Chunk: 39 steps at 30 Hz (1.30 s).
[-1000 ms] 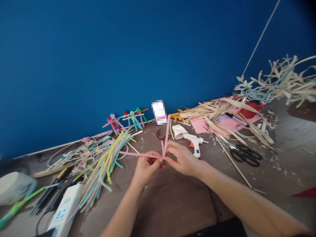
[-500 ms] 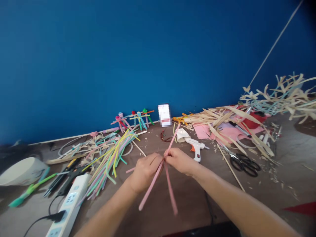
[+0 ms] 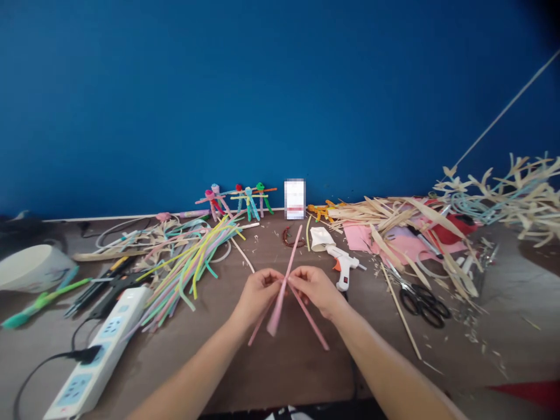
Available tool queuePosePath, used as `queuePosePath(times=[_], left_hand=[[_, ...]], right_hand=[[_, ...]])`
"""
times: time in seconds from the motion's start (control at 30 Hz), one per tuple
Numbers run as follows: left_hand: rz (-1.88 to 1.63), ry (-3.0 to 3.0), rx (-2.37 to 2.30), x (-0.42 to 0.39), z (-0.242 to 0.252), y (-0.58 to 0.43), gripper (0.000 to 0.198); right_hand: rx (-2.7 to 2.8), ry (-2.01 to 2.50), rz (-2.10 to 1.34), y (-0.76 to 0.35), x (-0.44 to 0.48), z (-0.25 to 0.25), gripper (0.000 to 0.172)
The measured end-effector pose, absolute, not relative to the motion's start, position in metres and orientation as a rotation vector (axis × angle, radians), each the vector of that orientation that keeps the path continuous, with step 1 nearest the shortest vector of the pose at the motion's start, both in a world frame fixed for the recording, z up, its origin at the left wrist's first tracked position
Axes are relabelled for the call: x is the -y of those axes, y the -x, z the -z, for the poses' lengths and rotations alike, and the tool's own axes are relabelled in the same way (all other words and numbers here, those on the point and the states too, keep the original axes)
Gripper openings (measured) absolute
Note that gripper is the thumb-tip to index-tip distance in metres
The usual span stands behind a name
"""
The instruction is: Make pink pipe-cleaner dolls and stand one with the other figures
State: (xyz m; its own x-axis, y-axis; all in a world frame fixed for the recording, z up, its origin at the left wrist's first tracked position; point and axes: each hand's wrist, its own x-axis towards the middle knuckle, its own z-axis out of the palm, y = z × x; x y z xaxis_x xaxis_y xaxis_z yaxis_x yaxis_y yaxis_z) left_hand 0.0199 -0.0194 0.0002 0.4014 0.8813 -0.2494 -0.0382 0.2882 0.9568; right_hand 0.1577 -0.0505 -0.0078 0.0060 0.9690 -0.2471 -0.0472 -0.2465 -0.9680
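head view from my remote station. the step in hand is a crossing of pink strips (image 3: 284, 286), held up over the table (image 3: 280, 373) at the centre of the frame. left hand (image 3: 258, 294): thumb and fingers closed in a small pinch at the crossing, with the strips held between them. right hand (image 3: 315, 289): closed in the same way, its fingertips meeting the strips at the same point, so i read the two hands as sharing one hold. one strip rises from the crossing toward a blurred card (image 3: 294, 198), and the lower ends splay down toward me. left of the hands lie a heap of pastel strips (image 3: 188, 274) and a power strip (image 3: 98, 356). to the right are a glue gun (image 3: 345, 268), black-handled scissors (image 3: 422, 306) and dry leaf shreds (image 3: 385, 210). small strip figures (image 3: 247, 201) stand along the foot of the blue wall (image 3: 280, 87).
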Motion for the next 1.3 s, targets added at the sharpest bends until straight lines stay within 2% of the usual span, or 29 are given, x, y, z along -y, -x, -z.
queuePosePath(times=[0.33,0.8,1.1,1.3], left_hand=[[-0.725,-1.116,-0.937,0.032,0.012,-0.021,0.020],[-0.735,-0.947,-0.943,0.059,0.005,-0.017,0.020],[-0.671,-1.162,-1.005,0.071,0.003,-0.005,0.022],[-0.731,-1.095,-0.983,0.075,0.009,-0.003,0.021]], right_hand=[[1.054,1.373,-1.337,-0.156,0.058,0.019,0.008],[1.119,1.304,-1.270,-0.146,0.079,0.014,0.003],[1.123,1.341,-1.294,-0.142,0.093,0.015,0.001],[1.193,1.373,-1.223,-0.136,0.098,0.012,0.001]])
